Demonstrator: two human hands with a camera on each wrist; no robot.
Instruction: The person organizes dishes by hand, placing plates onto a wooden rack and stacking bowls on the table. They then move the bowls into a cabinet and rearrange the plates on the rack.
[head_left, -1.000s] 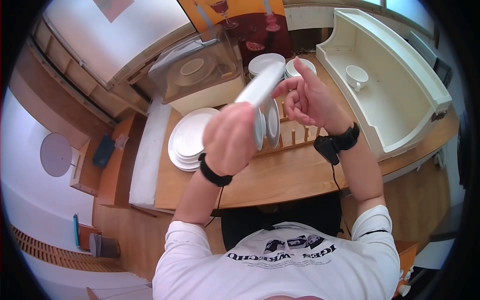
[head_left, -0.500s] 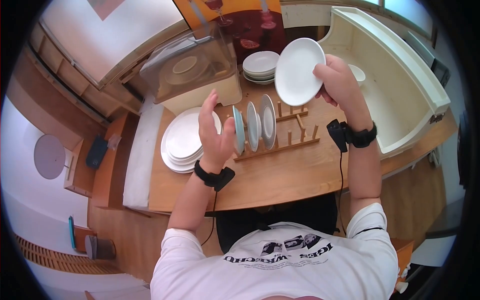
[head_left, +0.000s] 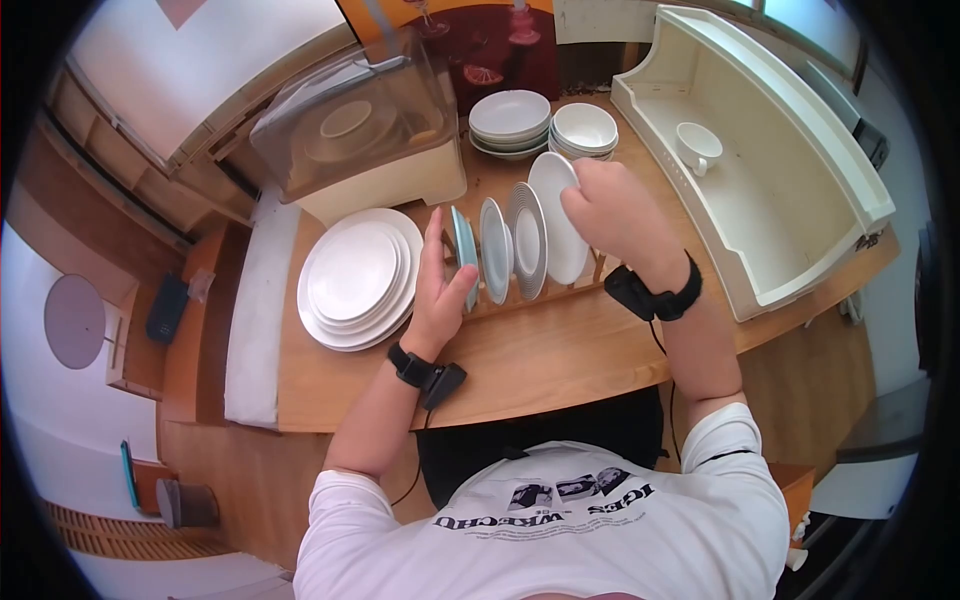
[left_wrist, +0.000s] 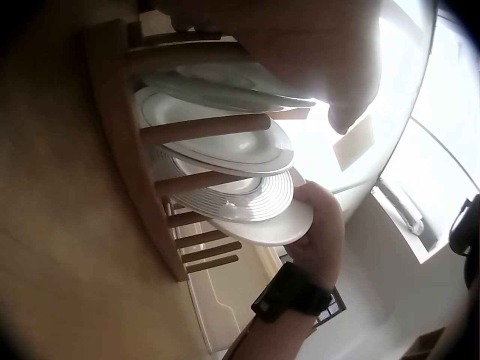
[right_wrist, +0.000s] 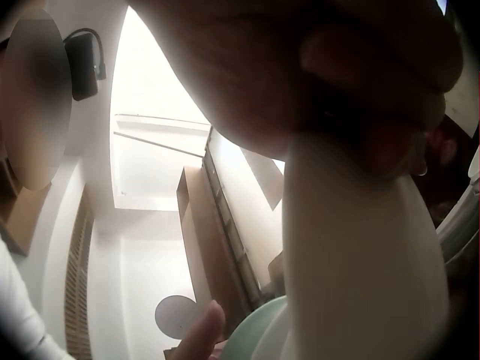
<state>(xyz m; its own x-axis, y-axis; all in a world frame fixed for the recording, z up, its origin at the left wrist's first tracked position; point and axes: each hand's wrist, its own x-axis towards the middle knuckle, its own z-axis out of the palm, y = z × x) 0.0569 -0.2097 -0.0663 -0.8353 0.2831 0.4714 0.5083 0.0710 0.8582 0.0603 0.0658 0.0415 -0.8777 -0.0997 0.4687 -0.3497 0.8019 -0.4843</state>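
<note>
My right hand [head_left: 622,218] pinches the edge of a white plate [head_left: 556,225], which stands upright in the wooden rack [head_left: 570,293] at its right part. That same plate [right_wrist: 360,255] fills much of the right wrist view below the fingers. To its left in the rack stand a ringed grey plate [head_left: 528,245], a pale plate [head_left: 494,250] and a light green plate [head_left: 464,258]. My left hand [head_left: 438,295], fingers extended, is beside the green plate; whether it touches is unclear. In the left wrist view the rack's pegs [left_wrist: 206,129] stand between the plates.
Stacked white plates [head_left: 353,275] lie at the left, with a lidded container [head_left: 390,180] behind. Stacks of plates [head_left: 510,117] and bowls [head_left: 585,130] stand behind the rack. A large cream bin [head_left: 770,190] holding a white cup [head_left: 697,145] is at the right.
The white plate passed from my left hand to my right, then came down into the rack beside the ringed plate. My left hand moved down and left, then stayed near the green plate.
</note>
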